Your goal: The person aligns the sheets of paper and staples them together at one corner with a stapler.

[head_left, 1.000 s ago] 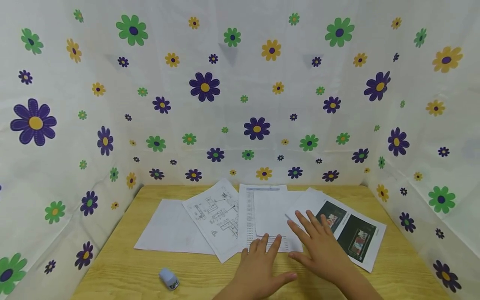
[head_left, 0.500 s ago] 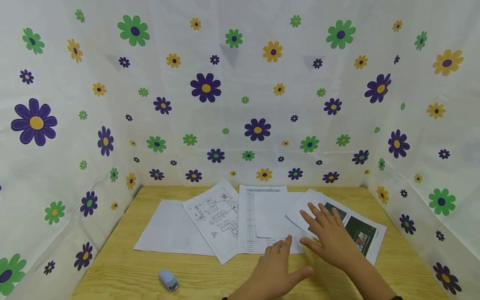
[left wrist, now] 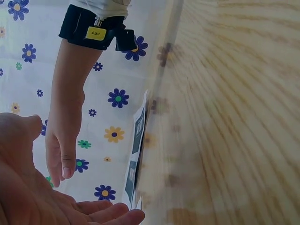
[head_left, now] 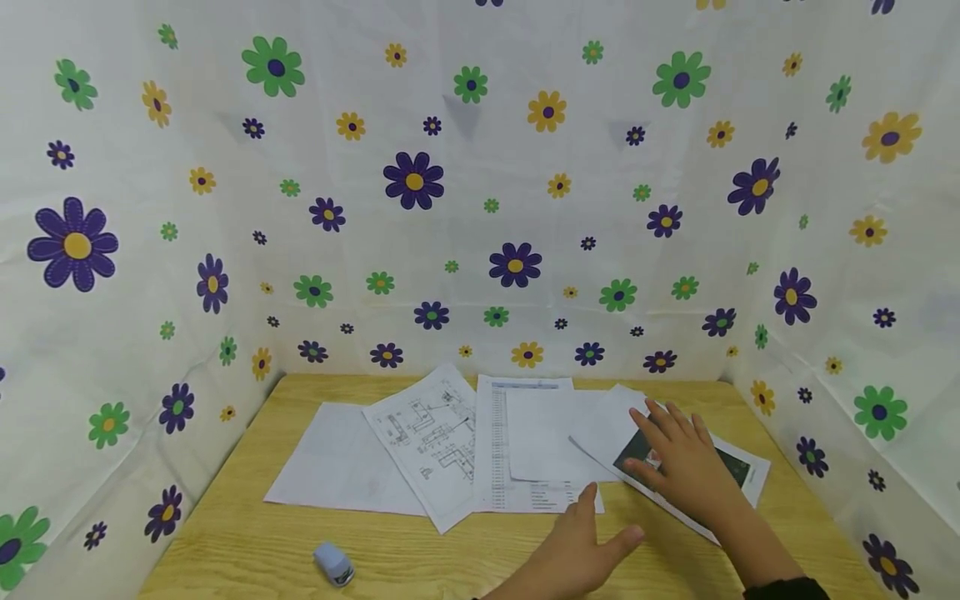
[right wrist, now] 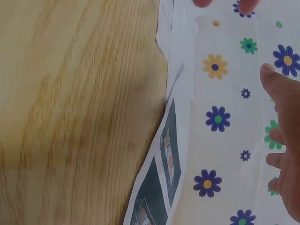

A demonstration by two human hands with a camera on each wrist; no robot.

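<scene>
My right hand (head_left: pixel 686 467), fingers spread, hovers above a sheet printed with dark pictures (head_left: pixel 735 467) at the right of the table. The right wrist view shows that this picture sheet (right wrist: pixel 171 154) lies apart from the hand. Left of it my left hand (head_left: pixel 573 554) hangs over the table's front, thumb out and fingers extended, holding nothing. Beyond that hand lies a sheet with a printed list (head_left: pixel 491 467), partly covered by a blank white sheet (head_left: pixel 543 433). A line-drawing sheet (head_left: pixel 431 442) overlaps another white sheet (head_left: pixel 345 458) on the left.
A small light-blue object (head_left: pixel 333 564) with a dark end lies at the front left; its kind is unclear. The wooden table (head_left: pixel 247 542) is enclosed by a flower-printed white cloth (head_left: pixel 450 225) at the back and both sides.
Both hands have moved to the right, the right one farther over the picture sheet. The papers and the light-blue object stay in place, while the head view tilts slightly.
</scene>
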